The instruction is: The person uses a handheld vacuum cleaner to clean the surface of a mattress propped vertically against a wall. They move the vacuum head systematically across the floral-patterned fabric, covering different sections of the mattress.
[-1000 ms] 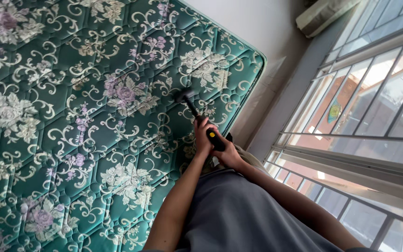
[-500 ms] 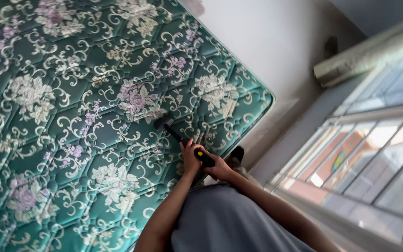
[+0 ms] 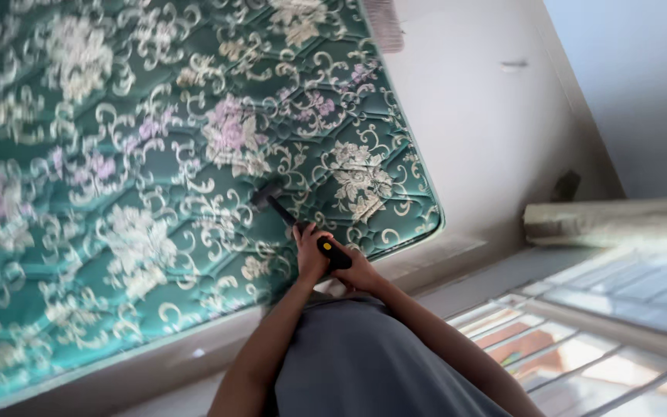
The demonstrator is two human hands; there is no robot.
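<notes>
A green quilted mattress (image 3: 117, 170) with a pale floral pattern fills the left of the view. My left hand (image 3: 309, 255) and my right hand (image 3: 357, 274) both grip a black hand-held tool (image 3: 326, 249) with a yellow button on its handle. The tool's thin black wand runs up and left to a small nozzle (image 3: 265, 193) that rests on the mattress surface. My forearms and grey clothing fill the lower middle.
A white wall (image 3: 488, 116) rises beyond the mattress edge. A rolled-up blind (image 3: 611, 222) lies along the top of a barred window (image 3: 580, 340) at the lower right. A pale ledge runs under the mattress.
The view has swung so the mattress corner and wall shifted; the window dropped to the lower right. The nozzle slid left across the mattress, both hands still on the tool.
</notes>
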